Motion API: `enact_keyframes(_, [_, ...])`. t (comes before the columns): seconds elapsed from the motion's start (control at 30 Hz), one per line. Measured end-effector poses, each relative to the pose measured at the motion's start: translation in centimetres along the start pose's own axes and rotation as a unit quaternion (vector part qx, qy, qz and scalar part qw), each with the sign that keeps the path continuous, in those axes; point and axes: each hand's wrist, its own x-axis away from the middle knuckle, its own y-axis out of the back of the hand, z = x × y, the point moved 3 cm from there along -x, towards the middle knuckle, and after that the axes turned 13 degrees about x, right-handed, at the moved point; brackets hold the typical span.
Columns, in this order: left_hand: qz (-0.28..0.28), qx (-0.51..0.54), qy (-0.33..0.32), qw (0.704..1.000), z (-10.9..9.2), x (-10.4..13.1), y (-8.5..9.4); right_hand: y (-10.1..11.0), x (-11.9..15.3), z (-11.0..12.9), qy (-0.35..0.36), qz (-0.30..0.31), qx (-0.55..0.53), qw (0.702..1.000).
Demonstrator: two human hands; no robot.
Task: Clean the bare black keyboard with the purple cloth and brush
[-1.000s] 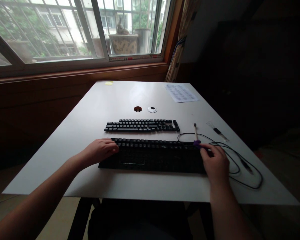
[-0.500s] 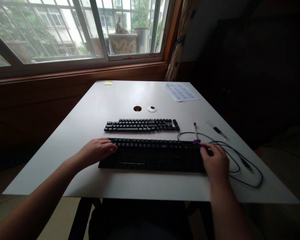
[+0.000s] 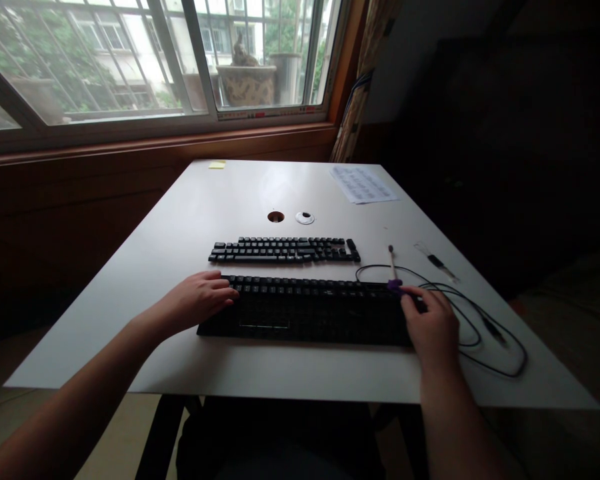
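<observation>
A black keyboard [image 3: 310,317] lies in front of me, with raised keycaps along its back rows and a bare dark area nearer me. My left hand [image 3: 207,293] rests at its back left corner, fingers together and curled onto the edge and end keys. At the right end, my right hand [image 3: 433,323] pinches a small purple piece [image 3: 395,285] between thumb and fingers. From that piece a pale stick [image 3: 392,265] with a dark tip points away from me; whether they are joined I cannot tell. Behind the keyboard, loose black keycaps [image 3: 280,250] lie in keyboard order.
A black cable [image 3: 517,373] loops on the right of the white table [image 3: 170,373]. Beyond it lies a wire tool with a black grip [image 3: 435,261]. Printed sheets [image 3: 363,184], a yellow note [image 3: 217,165], a round hole [image 3: 276,217] and its cover [image 3: 305,218] are farther back.
My left hand has shifted very slightly to the right and away from me along the keyboard's left end. The right hand and the purple piece look unchanged.
</observation>
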Motion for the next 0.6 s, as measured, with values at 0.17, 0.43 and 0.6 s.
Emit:
enact_keyframes(0.17, [-0.002, 0.026, 0.001, 1.0, 0.1, -0.1, 0.0, 0.0, 0.0, -0.1, 0.001, 0.003, 0.001, 1.0])
enact_keyframes(0.43, [-0.042, 0.107, 0.014, 0.993, 0.6, 0.5, -0.7, 0.0, 0.0, -0.1, -0.006, 0.009, -0.003, 1.0])
enact_keyframes(0.6, [-0.08, 0.148, 0.049, 0.985, 1.2, 1.3, -0.5, 0.1, 0.0, 0.1, -0.006, 0.007, -0.006, 1.0])
